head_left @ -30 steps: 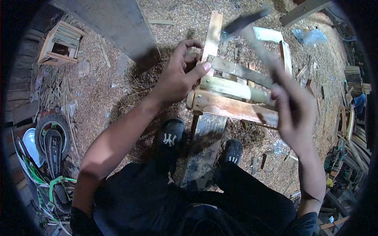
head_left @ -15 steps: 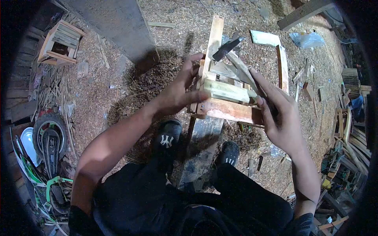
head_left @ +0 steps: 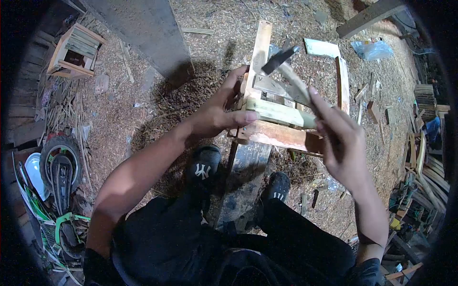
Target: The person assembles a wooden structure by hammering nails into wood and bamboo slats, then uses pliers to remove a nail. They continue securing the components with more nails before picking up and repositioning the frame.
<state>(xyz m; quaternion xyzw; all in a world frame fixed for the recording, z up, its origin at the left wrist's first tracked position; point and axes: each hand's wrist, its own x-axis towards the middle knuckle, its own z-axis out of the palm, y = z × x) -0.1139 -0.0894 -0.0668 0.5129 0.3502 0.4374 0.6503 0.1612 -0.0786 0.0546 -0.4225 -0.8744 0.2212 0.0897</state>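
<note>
A hammer (head_left: 280,60) with a dark metal head and a pale wooden handle is in my right hand (head_left: 344,145), its fingers closed round the handle. The head is raised over a small wooden frame (head_left: 274,134) built of slats and boards. My left hand (head_left: 220,106) grips the frame's left side, thumb on the near slat and fingers behind the upright board (head_left: 261,47). Under the frame lies a dark, worn plank (head_left: 245,174) that runs back between my feet. My right hand and the hammer partly hide the frame's right end.
A finished-looking slatted wooden box (head_left: 76,50) sits at the far left. Below it is a small green-and-black wheeled vehicle (head_left: 61,167). A thick post (head_left: 138,33) rises at the upper left. Scrap wood (head_left: 422,186) is piled on the right, and shavings cover the ground.
The hammer and my right hand have shifted slightly right, and the right fingers have changed position on the handle. My left thumb has moved a little right along the slat.
</note>
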